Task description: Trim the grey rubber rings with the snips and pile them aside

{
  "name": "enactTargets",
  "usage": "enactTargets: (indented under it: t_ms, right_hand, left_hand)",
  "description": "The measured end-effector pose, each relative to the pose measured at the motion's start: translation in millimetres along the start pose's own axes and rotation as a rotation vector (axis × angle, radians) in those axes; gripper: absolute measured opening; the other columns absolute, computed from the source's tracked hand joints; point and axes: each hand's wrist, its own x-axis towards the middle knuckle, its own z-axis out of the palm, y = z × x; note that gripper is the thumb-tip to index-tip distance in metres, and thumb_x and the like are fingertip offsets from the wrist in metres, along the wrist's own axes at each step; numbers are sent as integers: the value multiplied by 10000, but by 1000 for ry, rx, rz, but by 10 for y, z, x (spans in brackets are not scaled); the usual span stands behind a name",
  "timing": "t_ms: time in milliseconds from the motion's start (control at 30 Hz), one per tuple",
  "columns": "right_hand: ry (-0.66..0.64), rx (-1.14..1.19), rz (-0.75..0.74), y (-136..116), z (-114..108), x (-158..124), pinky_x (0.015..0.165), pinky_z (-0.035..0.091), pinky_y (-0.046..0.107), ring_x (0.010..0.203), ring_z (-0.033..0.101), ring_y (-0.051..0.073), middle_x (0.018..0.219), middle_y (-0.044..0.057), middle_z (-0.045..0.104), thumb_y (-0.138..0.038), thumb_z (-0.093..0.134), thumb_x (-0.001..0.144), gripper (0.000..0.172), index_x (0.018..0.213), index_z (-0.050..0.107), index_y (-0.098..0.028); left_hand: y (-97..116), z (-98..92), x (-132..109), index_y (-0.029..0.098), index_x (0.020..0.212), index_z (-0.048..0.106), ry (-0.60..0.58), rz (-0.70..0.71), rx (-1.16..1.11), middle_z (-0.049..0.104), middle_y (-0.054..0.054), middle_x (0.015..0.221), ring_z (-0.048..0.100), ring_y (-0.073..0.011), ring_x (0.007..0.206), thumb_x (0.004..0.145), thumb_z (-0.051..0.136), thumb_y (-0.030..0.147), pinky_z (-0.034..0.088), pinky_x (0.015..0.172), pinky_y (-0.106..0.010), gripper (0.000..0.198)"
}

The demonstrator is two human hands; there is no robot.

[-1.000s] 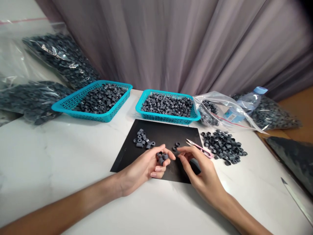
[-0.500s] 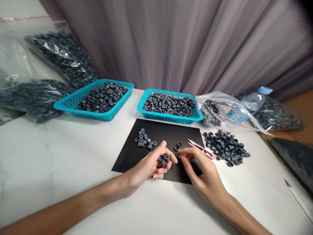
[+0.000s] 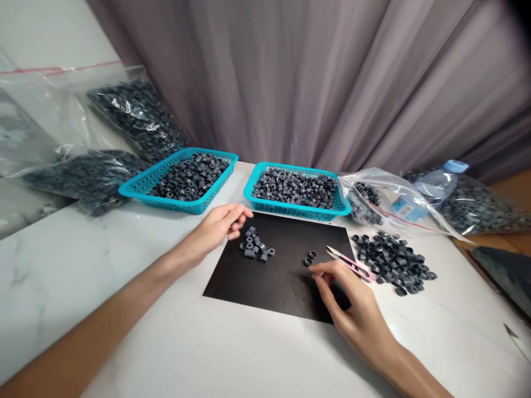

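Note:
My left hand (image 3: 222, 223) is closed above the mat's far left corner, beside the left turquoise basket (image 3: 197, 208). Its curled fingers hide the small grey bushings that lay in it a moment ago. Low over the black mat (image 3: 265, 290), my right hand (image 3: 352, 296) has thumb and forefinger drawn together; whether anything is pinched there I cannot make out. Just beyond those fingertips lie a few dark rings (image 3: 307, 261). Pink thread snips (image 3: 352, 264) rest by that hand, blades pointing away to the left. A small cluster of grey bushings (image 3: 256, 246) sits on the mat's left part.
A second turquoise basket (image 3: 296, 210), filled with bushings, stands behind the mat. Dark rings are piled (image 3: 392, 262) at right. Clear bags of parts (image 3: 135, 113) stand back left; another open bag (image 3: 365, 202) and a plastic bottle (image 3: 442, 182) are back right. A blade (image 3: 516, 340) lies far right.
My left hand has moved away from my right hand, forward and left toward the left basket, and turned so its bushings no longer show. My right hand keeps its place over the mat. The view shifted slightly.

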Motion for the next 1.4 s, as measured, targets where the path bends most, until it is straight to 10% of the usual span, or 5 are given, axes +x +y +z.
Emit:
enactTargets:
  t_ms: [167,600,867,1167,1400]
  right_hand:
    - [-2,6,12,-11,10,3,733,499,299,803,600,181,921,53,609,-184,485,1008,148,1106,589,-223]
    - [-23,2,30,0,12,-12,747,501,286,823,609,177,945,48,614,-174,492,1002,165,1122,586,-236]
    - [-32,19,13,-5,12,-1,756,487,280,836,597,169,955,45,600,-155,497,1001,178,1133,580,-239]
    - [50,37,17,-167,37,17,719,505,294,794,598,178,924,37,610,-212,569,979,229,1206,553,-232]
    - [135,-5,-2,-339,128,11,698,511,288,774,586,165,964,49,596,-166,616,943,171,1104,593,-221]
  left_hand:
    - [-169,-175,122,202,811,681,21,122,245,621,-27,883,527,-218,891,892,613,443,372,799,-293,263]
    - [-212,-11,17,235,829,496,-147,145,555,536,2,827,515,-212,822,971,461,482,350,778,-312,287]
    - [-155,2,24,219,819,484,-123,67,102,438,35,745,409,-163,739,981,477,499,330,748,-286,324]
    - [114,649,-458,185,898,509,-560,-332,-580,486,9,864,324,-106,680,962,531,507,299,665,-254,329]
    - [122,868,-620,205,857,455,-553,-390,-626,393,51,779,311,-114,690,933,574,525,290,693,-266,349]
